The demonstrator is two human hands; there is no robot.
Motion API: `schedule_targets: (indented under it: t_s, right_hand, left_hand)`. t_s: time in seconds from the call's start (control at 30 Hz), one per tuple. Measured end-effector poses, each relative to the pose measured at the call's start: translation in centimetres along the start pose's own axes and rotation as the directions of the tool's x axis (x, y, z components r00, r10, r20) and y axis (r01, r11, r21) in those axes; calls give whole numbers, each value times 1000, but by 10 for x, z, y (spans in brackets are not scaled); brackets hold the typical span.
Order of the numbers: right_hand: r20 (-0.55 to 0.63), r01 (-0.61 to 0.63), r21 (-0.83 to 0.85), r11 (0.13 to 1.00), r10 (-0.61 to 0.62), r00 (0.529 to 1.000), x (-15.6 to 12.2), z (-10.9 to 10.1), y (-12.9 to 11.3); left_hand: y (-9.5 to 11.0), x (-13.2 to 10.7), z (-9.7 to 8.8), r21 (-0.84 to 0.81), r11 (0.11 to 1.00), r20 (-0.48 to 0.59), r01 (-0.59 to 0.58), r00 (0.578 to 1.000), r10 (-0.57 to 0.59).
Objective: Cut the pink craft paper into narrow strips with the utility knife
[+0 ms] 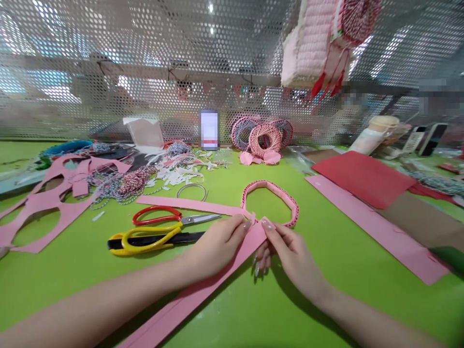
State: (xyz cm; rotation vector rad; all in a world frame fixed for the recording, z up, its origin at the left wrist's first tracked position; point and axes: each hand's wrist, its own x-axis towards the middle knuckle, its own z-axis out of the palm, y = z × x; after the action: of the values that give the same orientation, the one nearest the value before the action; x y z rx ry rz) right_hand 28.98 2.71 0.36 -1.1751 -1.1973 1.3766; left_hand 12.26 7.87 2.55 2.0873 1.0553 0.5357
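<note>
Left hand (pixel 217 246) and right hand (pixel 293 256) pinch tip of pink strip (pixel 203 286), fingers closed; strip's long axis runs to lower left from grip; braided ring (pixel 286 199) just beyond, right hand nearer.

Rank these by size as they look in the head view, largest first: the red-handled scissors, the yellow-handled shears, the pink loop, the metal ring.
1. Yellow-handled shears and red-handled scissors: they look too alike in length to rank.
2. Pink loop.
3. Metal ring, the smallest.
</note>
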Motion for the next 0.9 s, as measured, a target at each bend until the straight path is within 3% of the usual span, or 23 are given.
schedule_targets:
  t_s: [0.2,0.57,0.9]
  right_hand:
    - [20,14,15,1000,-14,1000,1,0,0]
    - [78,-103,4,995,103,992,3,2,-3]
    - [50,-25,-43,999,27,998,0,1,-5]
  left_hand:
    - [2,-5,4,-58,998,-35,-29,999,27]
    - [0,-9,10,107,994,-59,-30,998,37]
    - [3,-9,12,129,992,-68,12,998,-3]
